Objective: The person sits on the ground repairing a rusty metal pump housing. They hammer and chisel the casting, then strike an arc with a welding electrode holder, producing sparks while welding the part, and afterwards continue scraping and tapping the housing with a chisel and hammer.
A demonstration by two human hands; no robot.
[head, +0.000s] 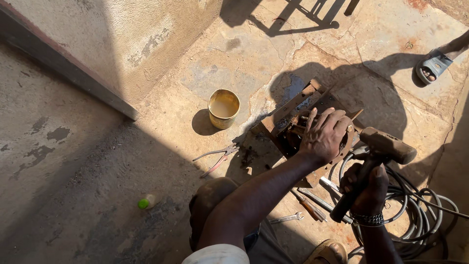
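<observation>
Now our left hand (325,134) flat on metal frame (298,117), fingers spread, right hand (366,190) clamped on hammer (376,161), pliers (217,157) & tin (223,108) nearby

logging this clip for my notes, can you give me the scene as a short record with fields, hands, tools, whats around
setting: cracked sunlit concrete floor beside a wall
left hand: left hand pressing down on a rusty metal machine part
right hand: right hand gripping the dark handle of a heavy metal hammer, head raised beside the part
on the floor: red-handled pliers, yellow open tin can, small steel spanner, wooden-handled screwdriver, coiled black cables, green-capped small bottle
other person: sandalled foot at top right
</observation>
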